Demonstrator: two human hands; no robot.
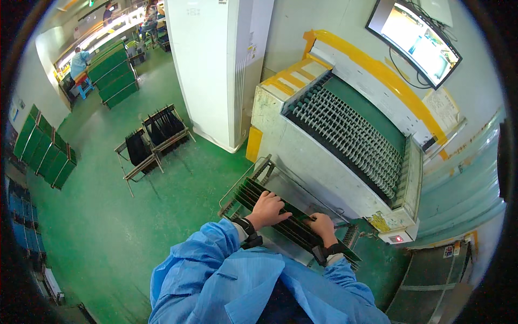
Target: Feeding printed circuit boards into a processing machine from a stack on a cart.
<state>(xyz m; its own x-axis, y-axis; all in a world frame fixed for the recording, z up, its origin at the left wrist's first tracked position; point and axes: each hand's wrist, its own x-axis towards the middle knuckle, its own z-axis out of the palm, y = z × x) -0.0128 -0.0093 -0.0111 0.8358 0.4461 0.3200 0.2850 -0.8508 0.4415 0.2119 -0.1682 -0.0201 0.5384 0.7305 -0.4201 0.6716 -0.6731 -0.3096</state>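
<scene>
Several thin dark green panels (249, 195) stand on edge in a row in a metal rack (231, 208) right in front of me. My left hand (267, 209) reaches over the panels near their middle, its fingers bent over the upper edges. Farther right, my right hand (322, 225) curls its fingers at the top edge of a panel, its thumb side toward the left hand. Both hands are closed on the panel edges; some fingertips are hidden between the panels. Dark bands circle both wrists over blue sleeves.
A roller conveyor machine (350, 137) stands just beyond the rack, under a wall monitor (415, 40). A tall white cabinet (208, 65) is left of it. Wire racks (154, 137) with dark upright pieces and green panel stacks (46, 148) stand on the floor. A seated person (80, 63) is far left.
</scene>
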